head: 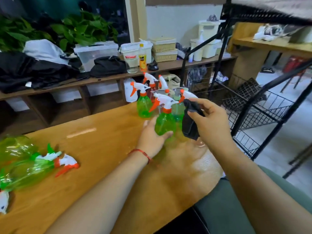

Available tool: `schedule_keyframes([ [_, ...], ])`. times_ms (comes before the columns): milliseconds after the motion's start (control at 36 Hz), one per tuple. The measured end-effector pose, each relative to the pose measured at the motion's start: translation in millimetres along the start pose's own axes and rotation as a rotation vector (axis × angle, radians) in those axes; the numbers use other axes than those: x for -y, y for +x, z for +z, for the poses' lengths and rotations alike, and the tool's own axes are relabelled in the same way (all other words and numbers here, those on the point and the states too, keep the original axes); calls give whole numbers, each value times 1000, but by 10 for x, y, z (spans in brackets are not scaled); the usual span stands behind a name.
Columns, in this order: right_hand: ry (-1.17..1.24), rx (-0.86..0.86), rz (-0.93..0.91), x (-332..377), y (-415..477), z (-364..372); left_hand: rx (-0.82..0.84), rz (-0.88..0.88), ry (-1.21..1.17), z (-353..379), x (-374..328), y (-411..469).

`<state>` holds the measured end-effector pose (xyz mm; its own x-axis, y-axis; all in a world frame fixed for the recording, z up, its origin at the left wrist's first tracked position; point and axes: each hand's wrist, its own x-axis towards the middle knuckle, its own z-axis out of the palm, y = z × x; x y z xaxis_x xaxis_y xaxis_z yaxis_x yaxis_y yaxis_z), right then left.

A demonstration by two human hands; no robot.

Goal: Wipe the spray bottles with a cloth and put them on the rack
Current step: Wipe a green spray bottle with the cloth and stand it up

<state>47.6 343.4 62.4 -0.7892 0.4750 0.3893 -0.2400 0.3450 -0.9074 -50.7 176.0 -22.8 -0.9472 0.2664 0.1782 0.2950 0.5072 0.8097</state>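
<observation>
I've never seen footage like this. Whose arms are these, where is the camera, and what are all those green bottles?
No machine: these are a person's arms, filmed by one camera worn on the head. The left hand grips an upright green plastic spray bottle with a white and orange trigger at the wooden table. The right hand holds a dark cloth beside it. More spray bottles stand behind, others lie at the left. A black wire rack stands on the right.

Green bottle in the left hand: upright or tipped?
Upright: the green bottle has its spray head on top, base down near the table; the left hand grips its body.
</observation>
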Motion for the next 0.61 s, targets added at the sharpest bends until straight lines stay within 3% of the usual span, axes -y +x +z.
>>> schedule_keyframes([
  [333, -18, 44, 60, -59, 132, -48, 46, -57, -15, 543, 174, 461],
  [444, 3, 73, 77, -47, 148, 22, 40, -62, 0, 474, 147, 411],
  [611, 90, 142, 88, 80, 30, 345, -45, 68, -88, -6, 179, 81],
])
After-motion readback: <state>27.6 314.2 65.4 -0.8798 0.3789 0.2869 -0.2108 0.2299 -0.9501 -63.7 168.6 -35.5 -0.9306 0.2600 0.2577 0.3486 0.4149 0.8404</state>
